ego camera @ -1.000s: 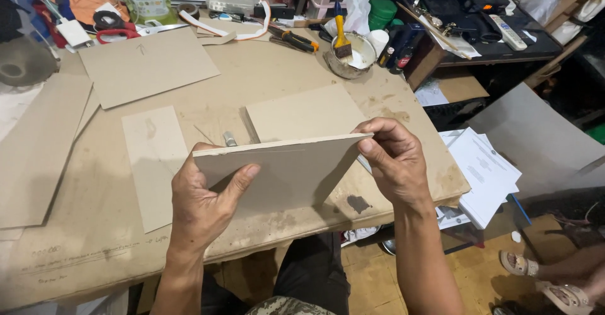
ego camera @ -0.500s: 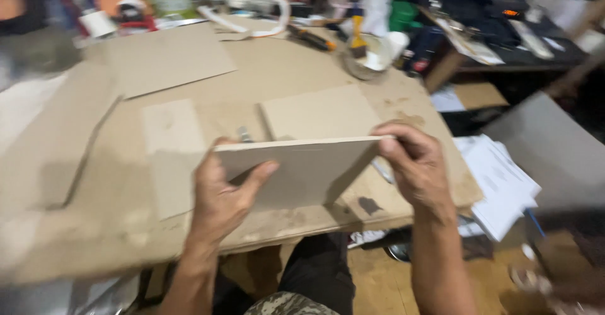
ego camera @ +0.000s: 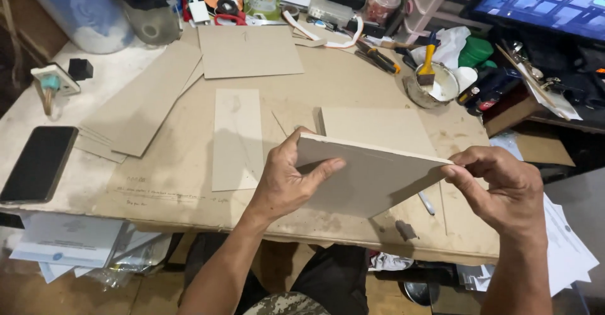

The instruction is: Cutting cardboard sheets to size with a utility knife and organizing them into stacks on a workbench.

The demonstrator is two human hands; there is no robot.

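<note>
Two hands hold one grey cardboard panel [ego camera: 372,179] above the table [ego camera: 189,189]: the left hand [ego camera: 287,183] is closed on its left end, thumb on the top edge and fingers on the front face, and the right hand [ego camera: 504,186] pinches its right corner between thumb and fingers. Just behind the grip lies a square cardboard piece [ego camera: 378,129], to the left of it a narrow cardboard strip [ego camera: 238,138], and below the right hand a pen [ego camera: 426,203] on the table.
</note>
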